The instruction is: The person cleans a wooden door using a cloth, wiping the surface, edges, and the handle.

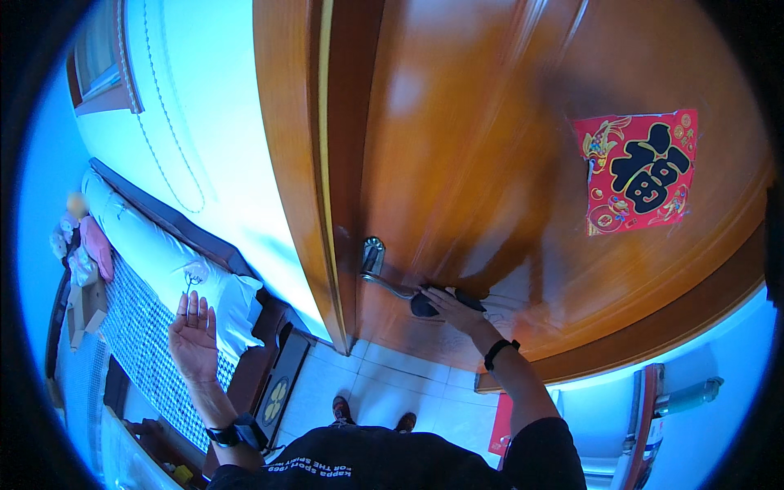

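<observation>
My right hand [451,309] reaches to the wooden door [457,163], its fingers laid over a small black cloth-like thing [423,307]. That black thing lies between my palm and the door; its exact kind is hard to make out. Close to my fingertips is the metal lever handle [385,282], fixed to an ornate plate [373,255]. On the left, my left hand [193,339] is raised with the palm showing and the fingers extended. It holds nothing and appears in front of the bed [151,306], apart from the door.
A red poster [641,173] with a black character hangs on the door. The wooden door frame [298,155] stands left of it. A white pillow [135,233] and pink plush toy [95,243] rest on the bed. Pale tiles [376,382] cover the floor.
</observation>
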Action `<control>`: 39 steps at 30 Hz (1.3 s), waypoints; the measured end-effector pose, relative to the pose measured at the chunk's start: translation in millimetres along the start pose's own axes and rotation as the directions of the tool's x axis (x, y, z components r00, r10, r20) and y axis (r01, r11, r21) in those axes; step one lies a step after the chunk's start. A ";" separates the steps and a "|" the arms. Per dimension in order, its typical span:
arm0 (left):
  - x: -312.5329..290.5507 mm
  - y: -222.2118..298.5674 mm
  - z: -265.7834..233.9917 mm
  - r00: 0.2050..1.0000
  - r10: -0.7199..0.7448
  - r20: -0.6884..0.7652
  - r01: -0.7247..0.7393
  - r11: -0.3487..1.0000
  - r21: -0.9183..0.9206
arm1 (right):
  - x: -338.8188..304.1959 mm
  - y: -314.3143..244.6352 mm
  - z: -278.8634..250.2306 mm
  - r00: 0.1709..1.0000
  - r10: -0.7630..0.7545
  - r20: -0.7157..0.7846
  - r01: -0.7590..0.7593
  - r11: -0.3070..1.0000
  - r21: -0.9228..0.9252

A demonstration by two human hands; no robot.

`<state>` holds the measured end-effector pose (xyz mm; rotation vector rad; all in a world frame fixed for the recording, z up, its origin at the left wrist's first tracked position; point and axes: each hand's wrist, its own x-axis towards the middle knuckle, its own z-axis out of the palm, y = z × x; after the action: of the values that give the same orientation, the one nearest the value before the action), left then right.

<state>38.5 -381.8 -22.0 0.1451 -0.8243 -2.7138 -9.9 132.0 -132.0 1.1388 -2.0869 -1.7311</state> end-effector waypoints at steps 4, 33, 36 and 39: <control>7.7 8.7 -13.5 0.997 0.015 -0.070 -0.014 1.000 0.022 | 7.4 19.7 -12.8 0.979 0.192 0.070 -0.204 0.940 0.272; -16.3 -42.2 -40.8 0.981 -0.144 -0.131 0.165 0.972 0.165 | -41.9 0.4 18.3 0.741 0.669 0.060 -0.602 0.621 0.502; -7.3 -66.0 -38.3 0.964 -0.242 -0.111 0.256 0.956 0.141 | -57.1 42.5 16.4 0.415 0.909 -0.047 -0.768 0.377 0.517; 4.0 -95.8 -39.2 0.940 -0.340 -0.035 0.341 0.928 0.153 | -53.9 41.6 21.2 0.292 0.953 -0.079 -0.799 0.288 0.528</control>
<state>17.4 -328.0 -108.0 0.3647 -1.1030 -2.9599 -3.4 184.2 -83.9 0.0891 -2.1181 -0.4530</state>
